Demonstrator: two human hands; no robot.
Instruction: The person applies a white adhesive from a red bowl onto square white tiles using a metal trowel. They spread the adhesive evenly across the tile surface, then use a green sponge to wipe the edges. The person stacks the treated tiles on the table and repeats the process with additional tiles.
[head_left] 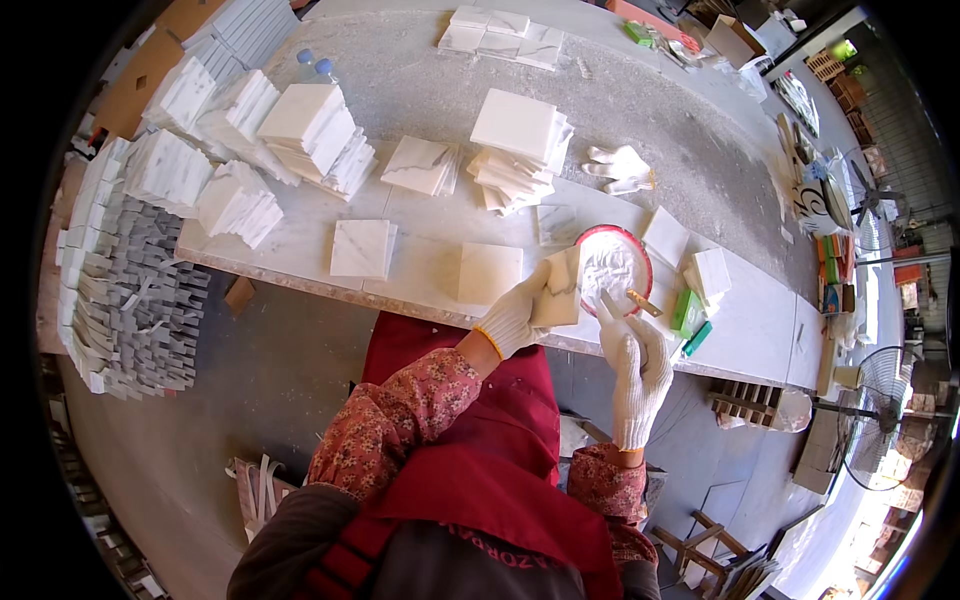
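Note:
My left hand (517, 318), in a white knit glove, is closed around a square marble tile (559, 287) with grey veins. It holds the tile tilted up just left of a red-rimmed bowl (648, 262) of white paste (610, 268). In a matching glove, my right hand (637, 372) is at the bowl's near edge with fingers curled. A thin pale tip shows above these fingers, and I cannot make out whether it is a blade or a fingertip. A short brown handle (643, 303) lies across the bowl's rim.
Marble tile stacks (312, 130) stand along the left and middle of the table (420, 285). A spare white glove (620, 170) lies behind the bowl. Right of it are a green box (688, 313), a green tool (698, 338) and tiles (710, 273). A fan (880, 418) stands far right.

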